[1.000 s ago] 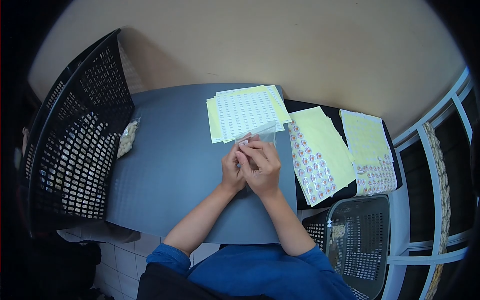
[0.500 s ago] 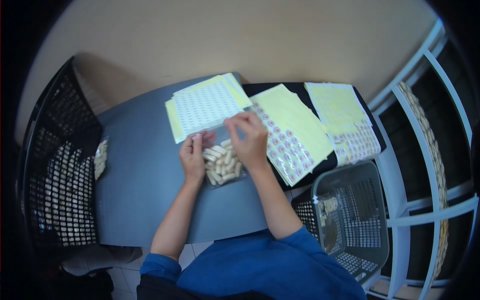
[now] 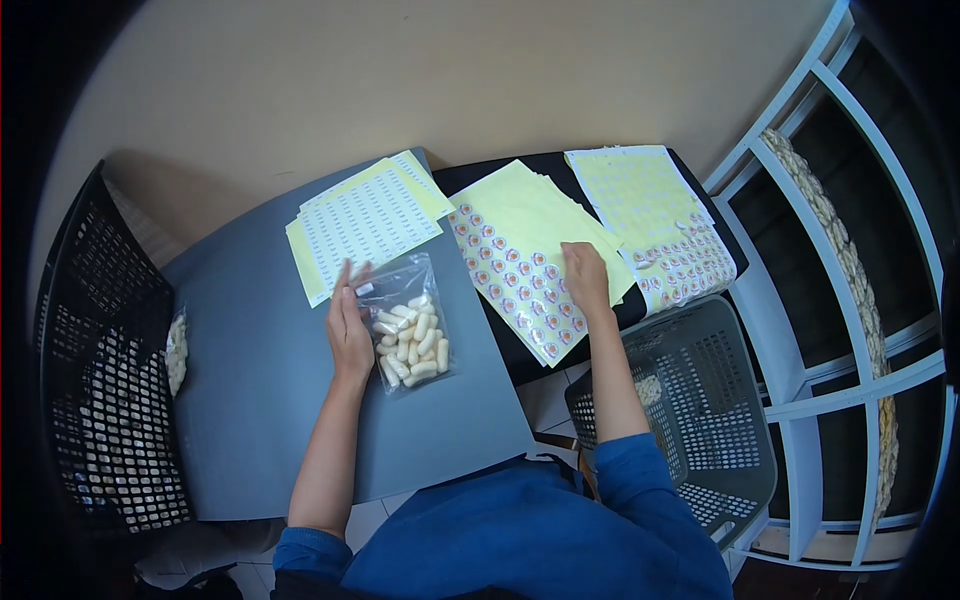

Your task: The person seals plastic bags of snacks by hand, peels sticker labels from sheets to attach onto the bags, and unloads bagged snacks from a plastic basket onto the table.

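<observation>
Grey surface [image 3: 250,430] beneath, my left hand [image 3: 348,330] lay along the left edge of the clear bag [image 3: 408,283], probably steadying it; whether those fingers pinched it I couldn't tell. Rightward, the sticker sheets [image 3: 512,275] overlapped, likely kept near for easy reach; my right hand's [image 3: 588,277] fingers bent together over them, grip unclear.

The left forearm [image 3: 330,450] is stretched forward with the left hand [image 3: 349,333] held edgewise, thumb and fingers pointed away from the body, while the right forearm [image 3: 619,385] is extended too, the right hand's [image 3: 588,277] fingers bent close together.
</observation>
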Available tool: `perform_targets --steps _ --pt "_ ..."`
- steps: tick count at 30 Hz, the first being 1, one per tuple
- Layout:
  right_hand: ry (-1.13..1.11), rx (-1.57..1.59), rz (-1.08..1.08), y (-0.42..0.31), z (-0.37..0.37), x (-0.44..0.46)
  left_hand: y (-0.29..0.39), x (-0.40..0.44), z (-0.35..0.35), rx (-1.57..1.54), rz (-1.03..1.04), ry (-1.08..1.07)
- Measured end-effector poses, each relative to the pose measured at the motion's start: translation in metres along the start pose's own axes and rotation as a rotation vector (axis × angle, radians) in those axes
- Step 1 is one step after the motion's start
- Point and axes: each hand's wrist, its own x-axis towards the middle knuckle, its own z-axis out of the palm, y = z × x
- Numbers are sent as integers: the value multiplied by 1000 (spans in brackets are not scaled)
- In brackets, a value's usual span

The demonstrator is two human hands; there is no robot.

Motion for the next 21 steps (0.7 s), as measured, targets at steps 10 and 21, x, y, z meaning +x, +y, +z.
perform_targets --steps 10,21 --pt "-273 -209 -309 14 25 1 -4 1 8 332 199 121" --pt "-218 -81 -221 11 20 4 3 1 11 333 409 168"
